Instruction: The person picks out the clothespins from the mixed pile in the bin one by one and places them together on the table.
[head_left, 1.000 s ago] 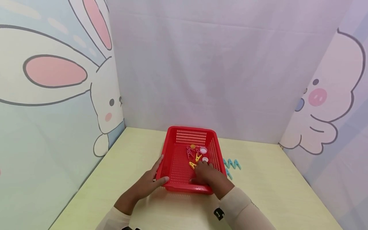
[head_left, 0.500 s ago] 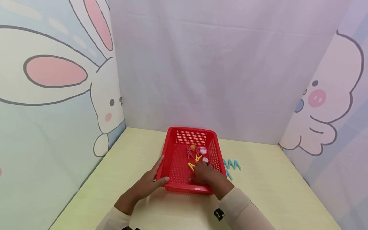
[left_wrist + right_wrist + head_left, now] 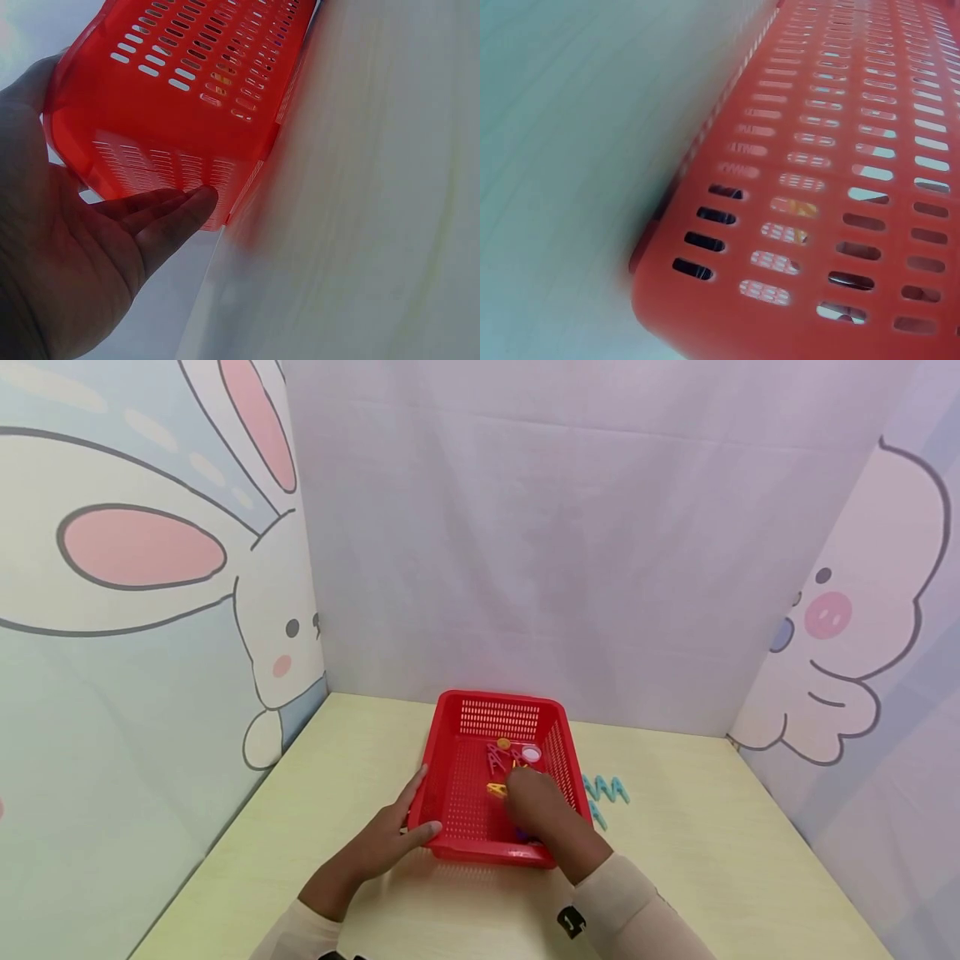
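Note:
A red plastic basket point(image 3: 450, 752) sits on the table. My left hand point(image 3: 386, 835) grips its near left corner, thumb over the rim and fingers along the outer wall, as the left wrist view point(image 3: 82, 247) also shows. My right hand point(image 3: 536, 802) reaches down inside the basket at the near right, its fingertips hidden. Right beside it lies a yellow clothespin point(image 3: 497, 790); whether the fingers hold it is unclear. Another yellow clothespin is mostly covered by the hand. Pink clothespins point(image 3: 493, 758) lie farther back. A small purple patch point(image 3: 522, 833) shows beneath the right hand.
Several light blue clothespins point(image 3: 606, 788) lie on the table point(image 3: 697, 852) just right of the basket. A white cap point(image 3: 531, 753) and a yellow round piece point(image 3: 503, 743) are at the basket's back. A pale curtain point(image 3: 525, 568) and printed side walls surround the table.
My right hand has shifted slightly and turned inside the basket, covering the nearer white cap. The nearest yellow clothespin has swung to lie more sideways, and purple now shows. The left hand stays put.

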Action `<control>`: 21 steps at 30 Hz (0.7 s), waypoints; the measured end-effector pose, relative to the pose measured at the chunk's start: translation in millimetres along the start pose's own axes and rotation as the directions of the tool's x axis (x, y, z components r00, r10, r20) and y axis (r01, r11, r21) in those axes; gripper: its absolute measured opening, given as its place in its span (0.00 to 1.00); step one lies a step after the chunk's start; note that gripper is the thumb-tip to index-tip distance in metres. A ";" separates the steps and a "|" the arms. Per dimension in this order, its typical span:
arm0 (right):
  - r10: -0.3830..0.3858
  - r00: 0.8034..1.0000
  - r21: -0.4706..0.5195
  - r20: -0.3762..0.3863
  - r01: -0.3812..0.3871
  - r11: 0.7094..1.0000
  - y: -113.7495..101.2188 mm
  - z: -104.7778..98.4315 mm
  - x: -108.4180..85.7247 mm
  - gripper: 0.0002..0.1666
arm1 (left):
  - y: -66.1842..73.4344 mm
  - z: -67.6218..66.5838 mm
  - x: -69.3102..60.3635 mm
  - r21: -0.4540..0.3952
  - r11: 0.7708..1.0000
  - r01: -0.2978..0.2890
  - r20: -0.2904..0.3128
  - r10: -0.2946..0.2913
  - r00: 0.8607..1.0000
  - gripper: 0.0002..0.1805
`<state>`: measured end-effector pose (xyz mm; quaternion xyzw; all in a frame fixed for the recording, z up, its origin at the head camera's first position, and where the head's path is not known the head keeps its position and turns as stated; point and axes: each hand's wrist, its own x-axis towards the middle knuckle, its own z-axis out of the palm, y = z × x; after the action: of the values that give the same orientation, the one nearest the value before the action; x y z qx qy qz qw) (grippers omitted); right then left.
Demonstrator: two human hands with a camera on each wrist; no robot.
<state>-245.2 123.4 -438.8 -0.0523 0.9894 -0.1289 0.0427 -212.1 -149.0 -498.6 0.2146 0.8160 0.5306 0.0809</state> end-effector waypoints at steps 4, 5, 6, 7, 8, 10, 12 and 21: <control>-0.049 0.997 -0.019 -0.059 0.048 0.999 -0.7 -1.6 0.4 0.29 | -1.0 -0.2 -0.2 -0.002 1.000 0.004 -0.004 -0.004 1.000 0.62; -0.057 0.996 -0.016 -0.071 0.057 0.998 -0.9 -2.4 0.5 0.27 | -1.5 0.0 -0.3 -0.004 1.000 0.007 -0.004 -0.007 1.000 0.62; -0.067 0.994 -0.016 -0.085 0.066 0.998 -1.1 -3.4 0.5 0.26 | -2.1 0.2 -0.3 -0.006 1.000 0.009 -0.003 -0.009 1.000 0.62; -0.078 0.992 -0.021 -0.103 0.076 0.997 -1.4 -4.7 0.4 0.25 | -2.6 0.4 -0.4 -0.009 1.000 0.011 -0.003 -0.011 1.000 0.62; -0.091 0.989 -0.029 -0.121 0.088 0.996 -1.8 -6.2 0.3 0.25 | -2.9 0.7 -0.5 -0.011 1.000 0.013 -0.001 -0.013 1.000 0.62; -0.110 0.981 -0.040 -0.159 0.105 0.994 -2.6 -9.2 -0.5 0.24 | -3.3 1.2 -0.5 -0.013 1.000 0.013 0.000 -0.013 1.000 0.62; -0.128 0.972 -0.055 -0.199 0.120 0.991 -3.2 -12.1 -1.8 0.25 | -3.2 1.4 -0.3 -0.013 1.000 0.010 -0.001 -0.010 1.000 0.62; -0.180 0.928 -0.081 -0.325 0.163 0.983 -4.3 -23.1 -14.3 0.29 | -2.5 0.8 0.7 0.002 1.000 0.000 -0.002 0.000 1.000 0.60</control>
<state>-232.9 126.7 -414.5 -0.1172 0.9771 -0.1130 -0.1368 -213.1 -148.8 -501.1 0.2142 0.8166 0.5299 0.0801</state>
